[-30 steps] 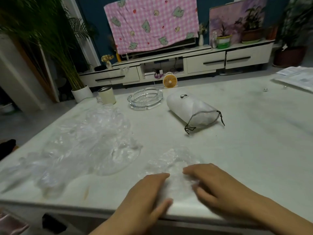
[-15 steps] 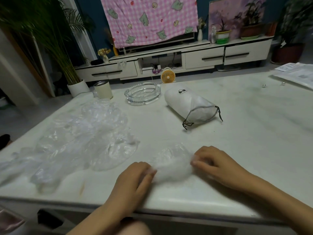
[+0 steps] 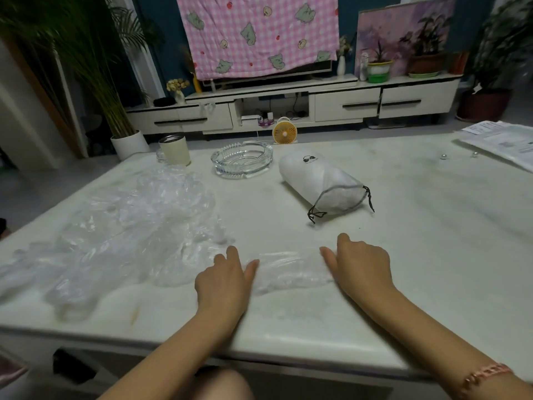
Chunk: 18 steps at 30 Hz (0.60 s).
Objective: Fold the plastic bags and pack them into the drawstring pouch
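Observation:
A clear plastic bag [image 3: 288, 271] lies flattened into a long strip on the white table [image 3: 403, 255]. My left hand [image 3: 225, 280] presses its left end with straight fingers. My right hand [image 3: 360, 265] rests on its right end, fingers laid flat. A big heap of crumpled clear plastic bags [image 3: 124, 226] spreads over the table's left half. Behind the strip lies the white drawstring pouch [image 3: 320, 181] on its side, bulging, its dark-corded mouth facing me.
A glass ashtray [image 3: 242, 158] and a cream cup [image 3: 174, 150] stand at the table's far edge. Papers [image 3: 501, 142] and two small beads [image 3: 444, 156] lie far right. A small yellow fan [image 3: 285, 133] sits on the floor beyond.
My hands have moved apart and away from me, spreading the bunched bag into a long flat strip. The camera has tilted down a little.

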Each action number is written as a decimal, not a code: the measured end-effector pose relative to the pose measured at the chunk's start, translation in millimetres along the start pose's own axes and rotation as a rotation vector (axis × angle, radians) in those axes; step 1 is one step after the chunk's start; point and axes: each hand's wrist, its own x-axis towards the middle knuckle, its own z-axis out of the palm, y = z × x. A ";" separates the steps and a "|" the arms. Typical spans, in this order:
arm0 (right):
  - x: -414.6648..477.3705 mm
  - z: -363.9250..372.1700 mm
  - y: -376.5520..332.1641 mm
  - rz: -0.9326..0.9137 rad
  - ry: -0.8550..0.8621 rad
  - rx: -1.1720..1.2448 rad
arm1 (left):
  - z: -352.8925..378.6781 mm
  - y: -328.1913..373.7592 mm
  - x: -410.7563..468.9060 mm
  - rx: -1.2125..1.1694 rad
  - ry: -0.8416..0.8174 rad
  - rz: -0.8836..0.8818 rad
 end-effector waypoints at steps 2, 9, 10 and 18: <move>-1.9 7.4 7.5 -0.057 0.102 -0.007 | -1.4 -2.9 -1.7 0.056 -0.019 -0.021; 2.7 -19.3 14.0 -0.049 -0.113 0.178 | -15.1 0.1 7.1 -0.375 -0.166 -0.048; 4.8 -25.0 15.5 0.001 -0.180 0.383 | -20.5 0.6 12.9 -0.623 -0.181 -0.088; 19.5 -98.5 -39.7 -0.183 -0.598 1.262 | -73.4 -33.2 17.1 -1.366 -0.529 0.145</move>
